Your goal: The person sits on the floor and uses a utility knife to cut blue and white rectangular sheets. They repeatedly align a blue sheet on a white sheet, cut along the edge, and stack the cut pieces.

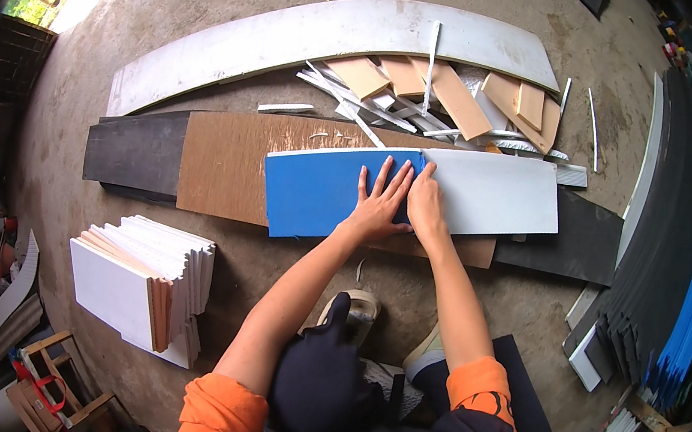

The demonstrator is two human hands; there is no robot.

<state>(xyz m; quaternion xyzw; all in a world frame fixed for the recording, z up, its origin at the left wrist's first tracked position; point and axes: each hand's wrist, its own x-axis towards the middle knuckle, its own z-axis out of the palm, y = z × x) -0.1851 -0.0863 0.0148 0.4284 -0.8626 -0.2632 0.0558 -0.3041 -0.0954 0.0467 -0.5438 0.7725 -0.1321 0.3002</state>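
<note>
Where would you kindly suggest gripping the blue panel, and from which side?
Probably grip the blue panel at its near left corner, from the left: it juts past the near edge of the brown board, and the left hand lies toward the other end.

I could pass over the grey concrete floor (245, 277) right of the near-left stack of white and tan boards (112, 291). Beyond the flat blue rectangular panel (314, 191), jumbled tan-and-white strips (457, 102) block me.
</note>
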